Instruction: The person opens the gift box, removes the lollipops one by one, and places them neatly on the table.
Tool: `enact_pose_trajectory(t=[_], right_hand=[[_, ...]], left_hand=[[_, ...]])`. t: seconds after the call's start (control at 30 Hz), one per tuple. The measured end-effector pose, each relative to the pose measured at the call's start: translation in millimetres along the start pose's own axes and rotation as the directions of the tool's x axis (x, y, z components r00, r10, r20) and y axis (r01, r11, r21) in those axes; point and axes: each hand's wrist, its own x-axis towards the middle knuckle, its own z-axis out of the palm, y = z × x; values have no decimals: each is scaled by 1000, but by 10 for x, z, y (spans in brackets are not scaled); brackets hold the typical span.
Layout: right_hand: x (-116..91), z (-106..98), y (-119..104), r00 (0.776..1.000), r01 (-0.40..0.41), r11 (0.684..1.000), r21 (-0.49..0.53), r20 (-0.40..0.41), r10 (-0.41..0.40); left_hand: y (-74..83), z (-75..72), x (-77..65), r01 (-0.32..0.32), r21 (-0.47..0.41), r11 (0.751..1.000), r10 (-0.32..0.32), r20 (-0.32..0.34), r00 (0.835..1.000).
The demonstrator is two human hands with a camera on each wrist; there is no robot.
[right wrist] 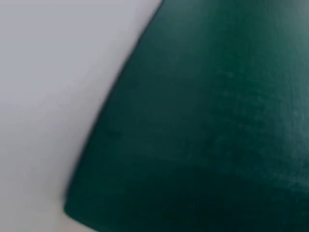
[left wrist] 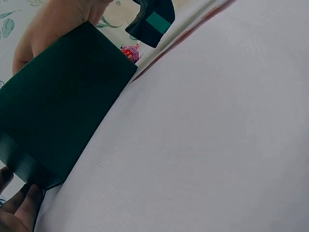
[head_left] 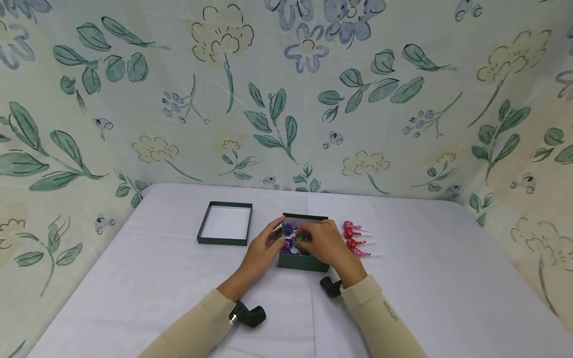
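A dark green box point(head_left: 304, 263) stands open on the table, with purple-wrapped lollipops point(head_left: 288, 229) inside along its left part. My left hand point(head_left: 261, 251) holds the box at its left wall, thumb near the front corner. Its fingers point(left wrist: 30, 205) touch the box's side in the left wrist view. Over the box, my right hand point(head_left: 326, 242) pinches a green-wrapped lollipop point(head_left: 298, 240); its stick is hidden by the hand. The box's green outer wall point(right wrist: 193, 121) fills most of the right wrist view.
The box's lid point(head_left: 222, 241), green-rimmed and white inside, lies to the left on the white tablecloth point(head_left: 156, 268). Right of the box, several red and pink lollipops point(head_left: 353, 243) lie with sticks pointing right. A floral curtain point(head_left: 277, 99) hangs behind the table.
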Motion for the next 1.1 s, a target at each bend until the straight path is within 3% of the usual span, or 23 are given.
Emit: enact_pose_trajectory(t=[0.6, 0.83, 0.93, 1.1], right_hand=[[15, 15, -30, 999, 33, 999, 35, 2, -33], [-10, 39, -20, 998, 62, 998, 28, -21, -62], [-4, 36, -11, 996, 83, 997, 11, -36, -82], [-2, 0, -12, 993, 95, 995, 0, -63, -95]], left_hand=[[-24, -27, -10, -17, -6, 1000, 17, -5, 1000], [278, -78, -144, -28, -2, 1000, 28, 29, 999], [278, -83, -135, -33, -3, 999, 33, 38, 999], [74, -34, -42, -50, -15, 999, 50, 34, 998]])
